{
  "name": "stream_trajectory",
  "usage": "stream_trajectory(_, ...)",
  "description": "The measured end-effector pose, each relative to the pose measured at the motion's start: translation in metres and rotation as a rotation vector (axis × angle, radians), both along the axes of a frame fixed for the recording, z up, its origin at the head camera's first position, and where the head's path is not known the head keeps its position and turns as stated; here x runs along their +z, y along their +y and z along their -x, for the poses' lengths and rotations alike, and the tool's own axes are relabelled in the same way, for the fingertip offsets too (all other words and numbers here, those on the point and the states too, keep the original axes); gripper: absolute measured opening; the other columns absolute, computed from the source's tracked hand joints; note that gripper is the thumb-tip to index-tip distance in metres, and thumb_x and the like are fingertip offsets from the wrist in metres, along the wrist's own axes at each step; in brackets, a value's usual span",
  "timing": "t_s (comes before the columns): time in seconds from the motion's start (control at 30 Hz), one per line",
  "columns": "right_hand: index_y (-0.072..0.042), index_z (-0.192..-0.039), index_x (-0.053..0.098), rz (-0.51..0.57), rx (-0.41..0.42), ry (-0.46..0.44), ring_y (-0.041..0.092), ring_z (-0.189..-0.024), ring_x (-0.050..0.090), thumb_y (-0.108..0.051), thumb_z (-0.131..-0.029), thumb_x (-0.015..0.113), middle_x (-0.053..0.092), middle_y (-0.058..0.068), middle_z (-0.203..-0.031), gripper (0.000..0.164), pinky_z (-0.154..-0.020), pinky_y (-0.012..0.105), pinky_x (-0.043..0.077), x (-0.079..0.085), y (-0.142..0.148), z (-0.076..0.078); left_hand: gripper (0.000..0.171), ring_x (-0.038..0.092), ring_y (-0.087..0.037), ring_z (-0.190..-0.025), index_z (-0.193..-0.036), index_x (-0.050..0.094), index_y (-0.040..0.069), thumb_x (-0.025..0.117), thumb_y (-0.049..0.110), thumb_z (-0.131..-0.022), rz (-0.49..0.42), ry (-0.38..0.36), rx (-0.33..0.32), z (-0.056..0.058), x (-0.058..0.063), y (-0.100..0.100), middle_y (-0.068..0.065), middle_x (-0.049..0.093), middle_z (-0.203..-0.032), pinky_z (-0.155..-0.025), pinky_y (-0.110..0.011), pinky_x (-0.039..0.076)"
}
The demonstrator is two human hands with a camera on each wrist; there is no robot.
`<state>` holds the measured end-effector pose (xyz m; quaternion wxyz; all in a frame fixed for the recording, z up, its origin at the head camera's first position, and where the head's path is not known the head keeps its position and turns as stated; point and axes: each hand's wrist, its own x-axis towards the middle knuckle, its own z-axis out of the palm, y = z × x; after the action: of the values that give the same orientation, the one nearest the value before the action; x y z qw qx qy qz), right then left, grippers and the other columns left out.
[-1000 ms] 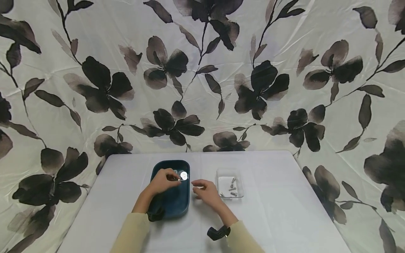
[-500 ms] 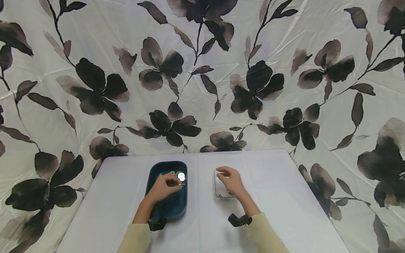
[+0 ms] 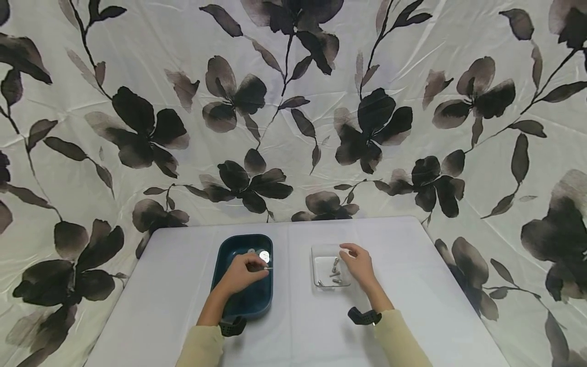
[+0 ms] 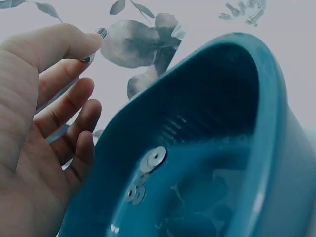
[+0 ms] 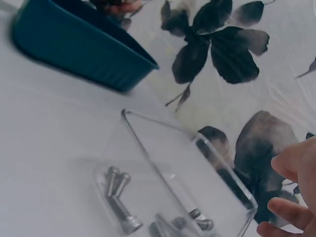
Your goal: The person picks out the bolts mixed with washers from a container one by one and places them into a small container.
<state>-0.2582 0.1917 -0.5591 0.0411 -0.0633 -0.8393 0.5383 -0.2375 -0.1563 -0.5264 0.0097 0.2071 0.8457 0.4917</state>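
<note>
My left hand (image 3: pixel 240 275) is over the teal tray (image 3: pixel 270 295) and pinches a small bolt (image 4: pixel 101 33) between thumb and index finger. Its threaded end sticks out past the fingertips, while the other fingers curl loosely below. In the left wrist view, several round metal washers (image 4: pixel 157 156) lie on the tray's floor. My right hand (image 3: pixel 359 266) hovers at the right side of the clear plastic box (image 3: pixel 319 262), fingers relaxed and holding nothing. Several socket-head bolts (image 5: pixel 121 210) lie inside that box.
Both containers stand on a white-covered table (image 3: pixel 403 306), the tray to the left and the box to the right, with a gap between them. A floral cloth (image 3: pixel 293 127) hangs behind the table's far edge.
My right hand has moved right, from beside the tray across the clear box to its right side. My left hand keeps its pinch on the bolt over the tray.
</note>
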Motion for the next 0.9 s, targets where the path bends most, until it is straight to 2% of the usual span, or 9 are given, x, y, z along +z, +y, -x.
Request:
stream_trajectory(0.13, -0.008, -0.123, 0.064, 0.060, -0.015, -0.066, 0.036, -0.122, 0.052, -0.020, -0.094, 0.062, 0.054, 0.016, -0.135, 0.032, -0.097, 0.051, 0.043, -0.011, 0.002, -0.001, 0.011, 0.054, -0.019, -0.077, -0.092, 0.074, 0.011, 0.078, 0.011, -0.082, 0.006, -0.004, 0.019, 0.014, -0.019, 0.005, -0.003, 0.062, -0.087, -0.066, -0.029, 0.047)
stream_trajectory(0.17, -0.008, -0.124, 0.063, 0.073, -0.015, -0.079, 0.037, -0.120, 0.053, -0.019, -0.094, 0.061, 0.055, 0.017, -0.134, 0.032, -0.095, 0.050, 0.044, -0.013, 0.002, -0.002, 0.011, 0.054, -0.018, -0.078, -0.092, 0.074, 0.013, 0.078, 0.012, -0.082, 0.000, -0.004, 0.018, 0.016, -0.020, 0.007, -0.001, 0.062, -0.087, -0.066, -0.029, 0.047)
stream_trajectory(0.37, -0.008, -0.128, 0.060, 0.132, -0.025, -0.127, 0.035, -0.115, 0.056, -0.014, -0.095, 0.059, 0.053, 0.018, -0.134, 0.034, -0.087, 0.041, 0.051, -0.024, 0.003, -0.002, 0.010, 0.058, -0.024, -0.079, -0.089, 0.075, 0.015, 0.079, 0.012, -0.080, -0.014, 0.021, -0.027, 0.021, -0.017, 0.031, -0.004, 0.063, -0.087, -0.067, -0.029, 0.049)
stream_trajectory(0.5, -0.008, -0.129, 0.060, 0.146, -0.027, -0.129, 0.033, -0.114, 0.056, -0.013, -0.094, 0.059, 0.054, 0.018, -0.134, 0.035, -0.084, 0.037, 0.052, -0.030, 0.005, -0.002, 0.010, 0.059, -0.022, -0.080, -0.088, 0.075, 0.015, 0.079, 0.013, -0.079, -0.016, 0.049, -0.056, 0.023, -0.014, 0.050, -0.001, 0.064, -0.086, -0.068, -0.032, 0.048)
stream_trajectory(0.63, -0.009, -0.129, 0.060, 0.150, -0.025, -0.144, 0.033, -0.116, 0.055, -0.013, -0.094, 0.058, 0.054, 0.018, -0.134, 0.035, -0.085, 0.038, 0.051, -0.036, 0.007, -0.003, 0.010, 0.059, -0.014, -0.081, -0.088, 0.075, 0.017, 0.079, 0.015, -0.079, 0.004, 0.054, -0.088, 0.026, -0.014, 0.069, 0.006, 0.064, -0.085, -0.072, -0.033, 0.048)
stream_trajectory(0.8, -0.010, -0.127, 0.062, 0.139, -0.021, -0.127, 0.036, -0.126, 0.048, -0.015, -0.094, 0.059, 0.054, 0.019, -0.134, 0.034, -0.093, 0.044, 0.047, -0.039, 0.009, -0.003, 0.010, 0.059, -0.013, -0.082, -0.090, 0.075, 0.016, 0.078, 0.017, -0.081, 0.008, 0.027, -0.107, 0.033, -0.015, 0.090, 0.002, 0.066, -0.088, -0.074, -0.033, 0.049)
stream_trajectory(0.9, -0.009, -0.127, 0.062, 0.152, -0.019, -0.122, 0.036, -0.124, 0.049, -0.014, -0.093, 0.060, 0.054, 0.019, -0.134, 0.034, -0.092, 0.043, 0.048, -0.040, 0.010, -0.004, 0.010, 0.058, -0.013, -0.081, -0.091, 0.075, 0.016, 0.078, 0.017, -0.082, -0.003, -0.003, -0.116, 0.037, -0.017, 0.103, 0.001, 0.065, -0.087, -0.074, -0.031, 0.048)
